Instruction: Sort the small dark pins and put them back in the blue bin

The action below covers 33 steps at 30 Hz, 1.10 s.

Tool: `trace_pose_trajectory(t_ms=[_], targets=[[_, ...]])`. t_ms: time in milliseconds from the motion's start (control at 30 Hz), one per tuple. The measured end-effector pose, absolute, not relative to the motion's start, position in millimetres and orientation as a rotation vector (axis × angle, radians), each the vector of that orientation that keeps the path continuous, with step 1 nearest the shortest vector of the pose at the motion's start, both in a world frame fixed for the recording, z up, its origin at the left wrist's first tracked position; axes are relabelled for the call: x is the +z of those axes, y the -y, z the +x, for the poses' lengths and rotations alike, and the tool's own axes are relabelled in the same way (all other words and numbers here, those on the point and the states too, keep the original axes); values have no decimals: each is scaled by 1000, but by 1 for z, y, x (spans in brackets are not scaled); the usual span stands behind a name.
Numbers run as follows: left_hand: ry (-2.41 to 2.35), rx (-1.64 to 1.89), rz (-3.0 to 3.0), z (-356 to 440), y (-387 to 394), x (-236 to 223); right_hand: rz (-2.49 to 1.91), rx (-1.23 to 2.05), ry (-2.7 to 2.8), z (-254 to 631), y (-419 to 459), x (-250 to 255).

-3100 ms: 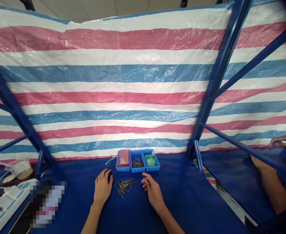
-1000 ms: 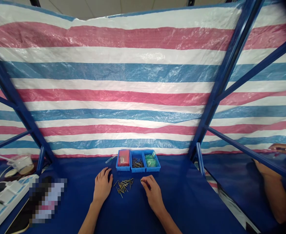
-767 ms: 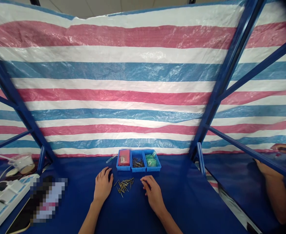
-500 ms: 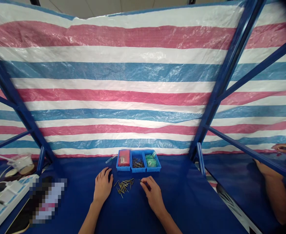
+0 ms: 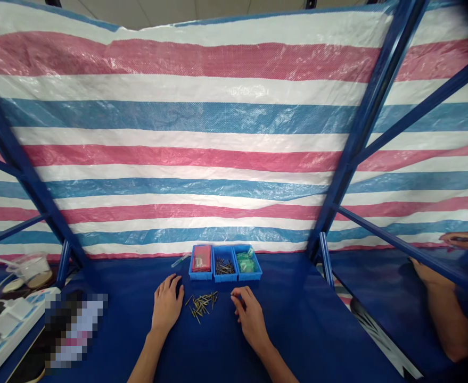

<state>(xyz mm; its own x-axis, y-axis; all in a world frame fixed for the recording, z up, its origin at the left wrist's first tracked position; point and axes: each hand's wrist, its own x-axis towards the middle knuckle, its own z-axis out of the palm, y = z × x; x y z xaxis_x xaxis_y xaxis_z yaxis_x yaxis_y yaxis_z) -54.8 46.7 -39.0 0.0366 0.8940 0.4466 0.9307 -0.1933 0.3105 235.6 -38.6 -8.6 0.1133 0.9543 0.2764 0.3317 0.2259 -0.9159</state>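
Observation:
My left hand (image 5: pixel 167 304) lies palm down on the blue table, fingers stretched forward and thumb apart, holding nothing. Just right of it is a loose pile of thin brass-coloured screw-like pieces (image 5: pixel 202 305). On the pile's other side, my right hand (image 5: pixel 250 316) is closed, thumb and index finger pinched together. The small screw-like piece in that pinch is almost wholly hidden by the fingers. Behind the pile stand three joined blue bins: the left bin (image 5: pixel 200 276) with red packets (image 5: pixel 202 258), the middle bin (image 5: pixel 226 277) with dark screw-like pieces (image 5: pixel 224 266), the right bin (image 5: pixel 249 276) with green packets (image 5: pixel 245 262).
A small clear tube (image 5: pixel 180 260) lies left of the bins. At left are a white power strip (image 5: pixel 16 322) with plugs, a black phone-like slab (image 5: pixel 28 354) and a plastic container (image 5: pixel 34 266). Blue metal posts (image 5: pixel 347 151) flank the striped sheet (image 5: pixel 202 117). Another person's arm (image 5: pixel 443 303) is at right.
A small piece showed at my right fingertips earlier and is now hardly visible as the fingers shift around it. My left hand stays put. The view swings slightly.

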Motion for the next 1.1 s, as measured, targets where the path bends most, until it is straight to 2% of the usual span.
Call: trace_pose_trajectory(t_ms=[400, 633, 1100], targets=[[1941, -873, -2193, -55, -47, -42, -1382, 798, 1386, 234, 39, -8], [1910, -887, -2176, -56, -51, -47, -1352, 512, 1481, 237, 35, -13], [1953, -912, -2183, -55, -48, -44, -1410, 579, 1421, 238, 35, -16]])
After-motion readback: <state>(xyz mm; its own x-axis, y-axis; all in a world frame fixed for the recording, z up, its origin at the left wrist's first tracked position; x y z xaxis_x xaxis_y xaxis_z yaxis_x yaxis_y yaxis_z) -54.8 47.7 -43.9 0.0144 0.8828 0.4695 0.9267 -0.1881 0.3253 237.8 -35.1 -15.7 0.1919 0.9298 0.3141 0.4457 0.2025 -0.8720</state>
